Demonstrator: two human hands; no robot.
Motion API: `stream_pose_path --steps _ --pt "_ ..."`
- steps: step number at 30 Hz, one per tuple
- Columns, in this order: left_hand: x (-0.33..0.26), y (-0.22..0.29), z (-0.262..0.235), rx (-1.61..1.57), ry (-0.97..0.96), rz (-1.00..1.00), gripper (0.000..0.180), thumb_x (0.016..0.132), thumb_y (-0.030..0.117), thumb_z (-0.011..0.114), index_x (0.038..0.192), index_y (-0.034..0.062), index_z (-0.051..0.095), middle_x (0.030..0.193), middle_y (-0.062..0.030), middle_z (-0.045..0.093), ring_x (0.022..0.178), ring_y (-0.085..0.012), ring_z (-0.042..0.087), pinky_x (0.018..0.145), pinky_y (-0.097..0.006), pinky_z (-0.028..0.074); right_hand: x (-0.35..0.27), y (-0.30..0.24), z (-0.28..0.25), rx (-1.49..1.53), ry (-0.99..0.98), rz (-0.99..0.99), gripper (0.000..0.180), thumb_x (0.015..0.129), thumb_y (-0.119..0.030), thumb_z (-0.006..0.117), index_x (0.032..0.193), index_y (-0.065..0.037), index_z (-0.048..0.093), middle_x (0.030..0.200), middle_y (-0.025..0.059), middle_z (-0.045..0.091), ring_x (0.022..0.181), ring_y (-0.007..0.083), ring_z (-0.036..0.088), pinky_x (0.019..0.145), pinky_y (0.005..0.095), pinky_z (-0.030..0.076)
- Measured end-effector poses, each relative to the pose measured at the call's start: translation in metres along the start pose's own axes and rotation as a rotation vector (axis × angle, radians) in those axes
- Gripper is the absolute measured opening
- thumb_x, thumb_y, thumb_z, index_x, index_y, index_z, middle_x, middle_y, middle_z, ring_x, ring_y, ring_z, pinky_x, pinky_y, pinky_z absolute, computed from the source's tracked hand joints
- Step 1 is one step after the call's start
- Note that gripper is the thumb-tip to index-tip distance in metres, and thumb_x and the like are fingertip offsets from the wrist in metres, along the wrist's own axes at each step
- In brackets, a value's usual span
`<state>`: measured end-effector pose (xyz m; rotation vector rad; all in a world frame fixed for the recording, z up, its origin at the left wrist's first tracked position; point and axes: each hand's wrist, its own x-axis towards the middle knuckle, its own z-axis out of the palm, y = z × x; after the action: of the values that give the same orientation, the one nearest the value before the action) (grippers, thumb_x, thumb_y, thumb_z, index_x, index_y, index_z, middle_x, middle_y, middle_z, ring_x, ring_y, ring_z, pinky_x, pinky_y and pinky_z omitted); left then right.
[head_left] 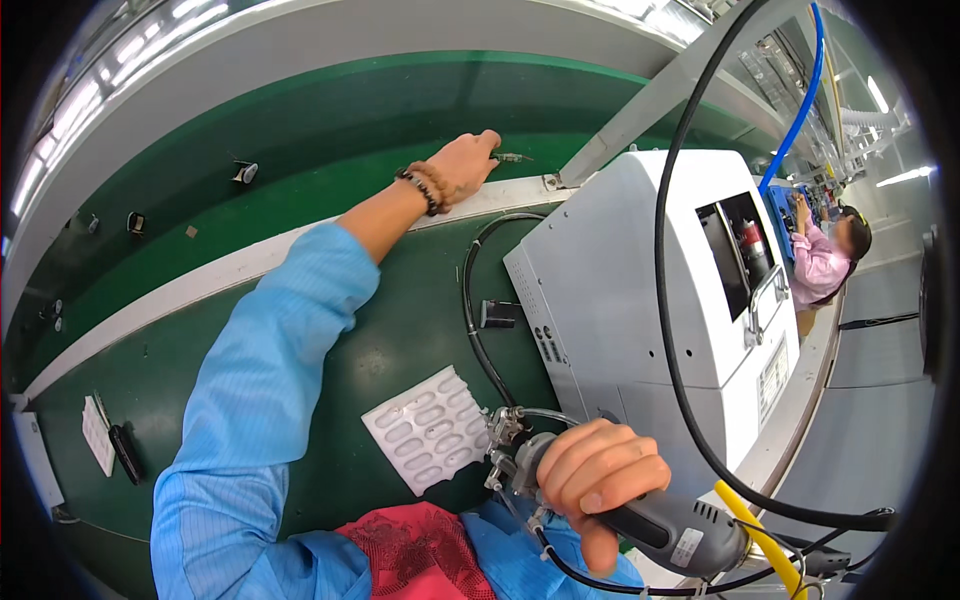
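My left arm, in a blue sleeve, stretches forward over the green bench to a sunken green strip. There my left hand (464, 166) has its fingers drawn together at a small slim part with a thin tip (513, 157); the fingertips are partly hidden. Close to my body, my right hand (603, 480) is wrapped round the body of a grey and black handheld power tool (668, 530). Metal fittings and thin hoses (505, 450) crowd its front end. A white moulded tray (425, 428) with oval hollows lies beside those fittings, its right edge uneven.
A white machine (610, 270) with an open window stands right of centre. A black cable (665, 300) loops in front of it. Small parts (245, 172) are scattered along the green strip. At left lie a white piece and a black object (126, 453). Another person (825, 255) works at far right.
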<state>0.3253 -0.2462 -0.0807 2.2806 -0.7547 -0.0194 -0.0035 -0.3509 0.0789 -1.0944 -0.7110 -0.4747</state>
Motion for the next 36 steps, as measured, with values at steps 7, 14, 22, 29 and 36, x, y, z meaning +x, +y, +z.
stream_pose_path --steps 7,14,22,29,36 --pt "-0.173 0.054 -0.051 -0.473 0.243 0.033 0.019 0.095 0.009 0.062 0.111 -0.0011 0.060 0.097 -0.0179 0.065 0.081 -0.0324 0.065 0.075 -0.036 0.051 -0.002 -0.001 0.001 0.122 -0.128 0.014 0.050 0.078 -0.033 0.086 0.089 0.004 0.054 0.060 0.0104 0.059 0.046 0.0226 0.060 0.043 0.0325 0.050" --pt "-0.323 0.118 -0.045 -0.256 0.259 -0.119 0.018 0.088 0.007 0.068 0.105 -0.0009 0.067 0.100 -0.0173 0.067 0.096 -0.0323 0.065 0.082 -0.039 0.051 -0.004 -0.005 0.008 0.109 -0.153 0.017 0.054 0.077 -0.039 0.085 0.092 0.002 0.053 0.059 0.0044 0.055 0.044 0.0177 0.055 0.041 0.0293 0.045" --pt "-0.359 0.130 -0.013 -0.007 0.376 -0.092 0.023 0.081 0.007 0.073 0.103 0.0015 0.069 0.100 -0.0131 0.070 0.102 -0.0308 0.064 0.088 -0.041 0.049 -0.006 -0.003 0.010 0.150 -0.198 0.042 0.056 0.076 -0.039 0.085 0.098 0.000 0.052 0.060 0.0031 0.055 0.048 0.0170 0.056 0.045 0.0302 0.047" --pt "-0.358 0.129 -0.006 -0.067 0.321 -0.044 0.031 0.076 0.003 0.076 0.107 0.0010 0.069 0.107 -0.0132 0.071 0.104 -0.0311 0.064 0.090 -0.040 0.050 -0.004 -0.001 0.008 0.161 -0.248 0.081 0.056 0.075 -0.038 0.085 0.099 0.000 0.052 0.062 0.0036 0.056 0.051 0.0171 0.058 0.047 0.0308 0.048" --pt "-0.364 0.126 0.000 -0.280 0.193 -0.056 0.038 0.074 0.004 0.078 0.112 0.0047 0.070 0.110 -0.0100 0.071 0.107 -0.0294 0.064 0.095 -0.041 0.047 -0.004 0.014 0.023 0.159 -0.300 0.112 0.054 0.082 -0.042 0.079 0.101 -0.003 0.047 0.065 0.0022 0.056 0.049 0.0146 0.056 0.044 0.0278 0.047"
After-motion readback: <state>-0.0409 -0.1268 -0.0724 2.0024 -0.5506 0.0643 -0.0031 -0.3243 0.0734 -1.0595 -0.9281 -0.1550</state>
